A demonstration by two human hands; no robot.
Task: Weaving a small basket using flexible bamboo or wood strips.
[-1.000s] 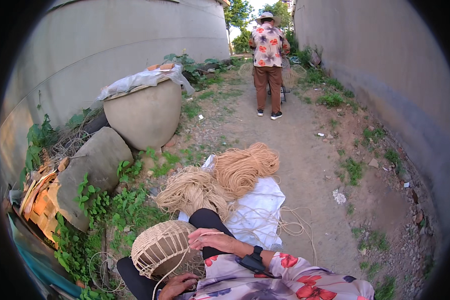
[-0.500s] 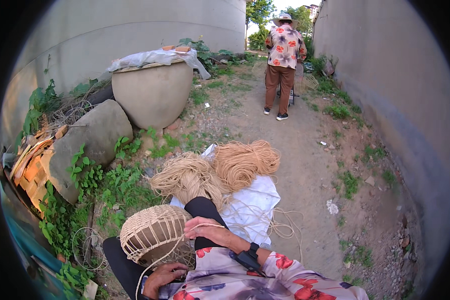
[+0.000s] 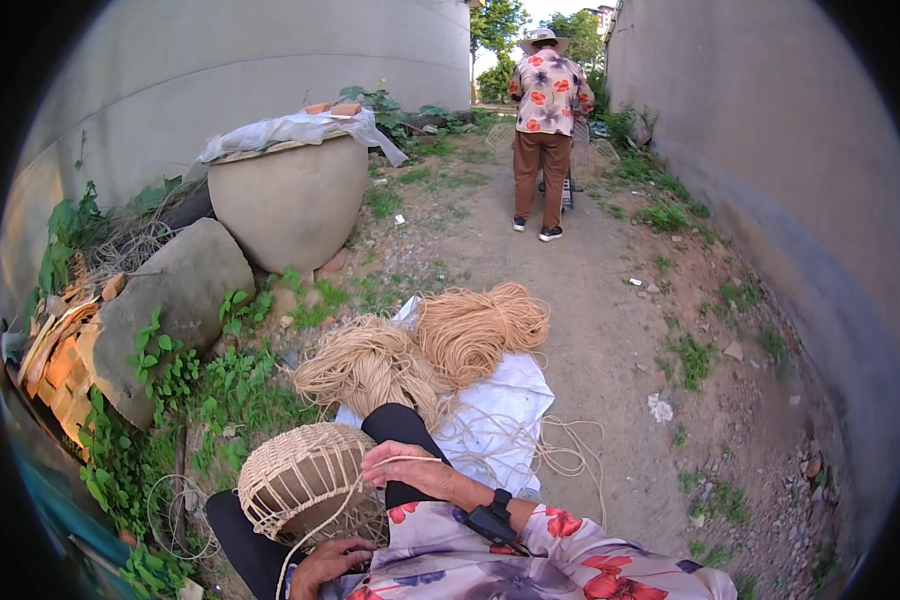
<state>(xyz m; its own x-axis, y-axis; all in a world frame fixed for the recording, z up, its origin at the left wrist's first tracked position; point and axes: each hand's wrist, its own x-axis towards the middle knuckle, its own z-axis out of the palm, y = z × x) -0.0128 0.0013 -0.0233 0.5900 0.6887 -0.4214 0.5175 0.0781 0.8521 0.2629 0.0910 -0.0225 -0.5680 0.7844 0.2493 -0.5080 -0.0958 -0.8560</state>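
Note:
On my lap, between dark-trousered legs, rests a partly woven basket (image 3: 305, 462) of pale cord, its open side strung with spaced strands around a darker rounded form. My left hand (image 3: 332, 566) lies at its near lower edge, fingers bent together against it; the fingertips are partly hidden. Just right of the basket, my right hand (image 3: 408, 470) is closed on a thin cord (image 3: 354, 488). That cord runs down from the fingers across the basket and past my left wrist, and a short end sticks out to the right.
Beyond my knee, a tan cord bundle (image 3: 485, 333) and a paler bundle (image 3: 368, 362) sit on a white sheet (image 3: 515, 392). Loose cord loops (image 3: 570, 450) trail to the right. A large covered pot (image 3: 290, 200) stands left. Up the dirt path, a person (image 3: 548, 130) faces away, between walls.
The whole view has shifted slightly, with the surroundings sitting further left. My right hand, still gripping the cord, has moved a little relative to the basket. The left hand stays by the basket's lower edge.

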